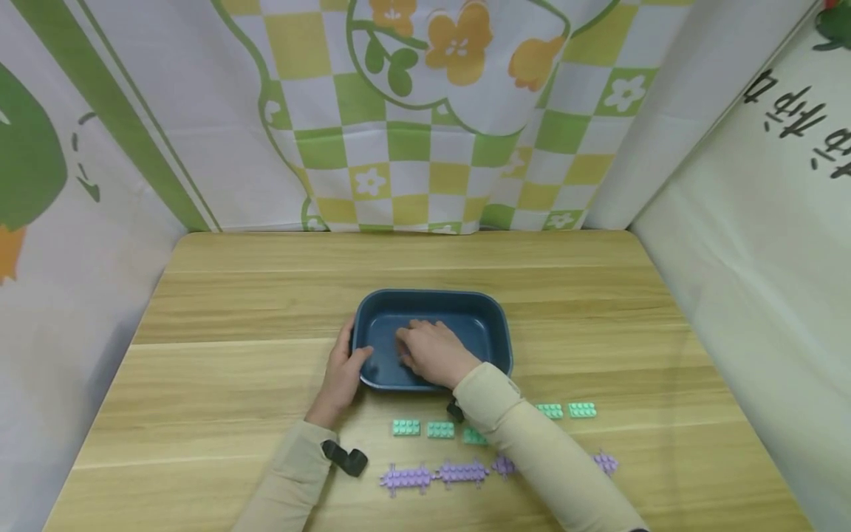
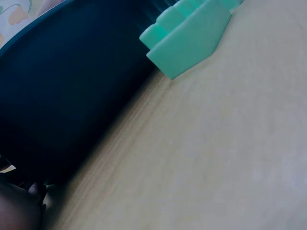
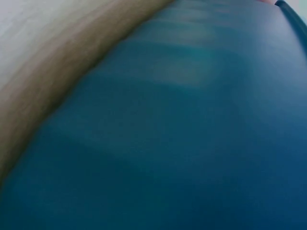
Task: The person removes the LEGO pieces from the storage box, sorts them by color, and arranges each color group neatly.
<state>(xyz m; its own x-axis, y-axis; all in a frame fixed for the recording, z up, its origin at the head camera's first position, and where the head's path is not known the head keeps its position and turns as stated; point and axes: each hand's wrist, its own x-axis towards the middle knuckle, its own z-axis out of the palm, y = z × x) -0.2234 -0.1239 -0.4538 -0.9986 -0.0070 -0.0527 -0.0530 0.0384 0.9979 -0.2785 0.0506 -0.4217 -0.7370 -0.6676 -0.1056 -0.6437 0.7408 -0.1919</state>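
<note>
A dark blue rectangular basin (image 1: 432, 292) stands on the table in the head view. My left hand (image 1: 340, 380) grips its left wall, the thumb lying over the rim on the inside. In the left wrist view the outer wall of the basin (image 2: 72, 86) shows, with a dark bit of the hand (image 2: 19, 208) at the lower corner. My right hand (image 1: 435, 353) is down inside the basin with bent fingers; its fingertips are hidden, so whether they hold anything is unclear. The right wrist view is filled mostly by the blurred blue basin (image 3: 168, 129).
Several mint-green studded bricks (image 1: 406, 428) lie in a row before the basin; one green brick (image 2: 192, 43) shows close up beside its wall. Nearer me runs a row of purple studded pieces (image 1: 407, 477), partly covered by the right sleeve (image 1: 552, 458). Fabric curtains (image 1: 425, 177) hang behind the table.
</note>
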